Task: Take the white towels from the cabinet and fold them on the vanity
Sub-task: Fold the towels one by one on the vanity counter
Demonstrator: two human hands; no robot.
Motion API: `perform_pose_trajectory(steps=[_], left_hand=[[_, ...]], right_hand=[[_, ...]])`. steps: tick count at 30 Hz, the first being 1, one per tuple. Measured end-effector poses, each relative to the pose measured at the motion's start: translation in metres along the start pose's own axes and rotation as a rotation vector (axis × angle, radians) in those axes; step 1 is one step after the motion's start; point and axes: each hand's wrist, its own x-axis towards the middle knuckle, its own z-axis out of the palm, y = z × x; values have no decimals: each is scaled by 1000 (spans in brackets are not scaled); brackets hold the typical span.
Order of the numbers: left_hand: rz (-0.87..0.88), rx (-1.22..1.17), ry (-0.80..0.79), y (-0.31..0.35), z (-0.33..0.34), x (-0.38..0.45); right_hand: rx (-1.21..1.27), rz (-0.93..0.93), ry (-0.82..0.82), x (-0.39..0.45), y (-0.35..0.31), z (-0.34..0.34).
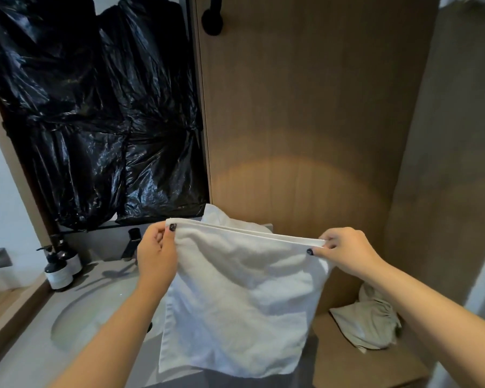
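Note:
A white towel [241, 298] hangs doubled over in the air above the grey vanity [25, 357], its two top edges lined up. My left hand [154, 256] pinches its upper left corner. My right hand [345, 252] pinches the upper right corner. Behind the held towel, a part of another white towel [219, 217] pokes up on the vanity. On the wooden cabinet shelf [347, 368] at the lower right lies a crumpled white towel [367, 323].
A round sink basin [95, 312] is set in the vanity, with a dark tap [130, 245] behind it. Two dark pump bottles [60, 271] stand at the left. Black plastic sheeting [95, 107] covers the mirror. The cabinet's wooden back wall [305, 107] rises ahead.

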Motion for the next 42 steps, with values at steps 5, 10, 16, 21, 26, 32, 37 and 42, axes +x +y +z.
perform_pose_trajectory(steps=[5,10,16,21,26,32,37,42], left_hand=[[-5,-115,-13,16,13,-1],[-36,-200,9,25,34,-8],[-87,-300,36,29,51,-14],[-114,-309,59,45,64,-17],[-113,-293,69,50,69,-15],[-230,-309,86,41,61,-9],[-570,-392,87,32,58,-6],[-701,-469,91,22,51,-5]], right_hand=[[82,70,147,-6,1,-8],[57,81,332,-16,8,-13],[31,-85,437,-32,18,-28],[-187,-177,553,-37,25,-40],[-138,-197,306,-37,36,-44],[152,-196,108,-46,48,-32],[161,-262,75,-49,46,-26],[206,-243,-56,-51,44,-18]])
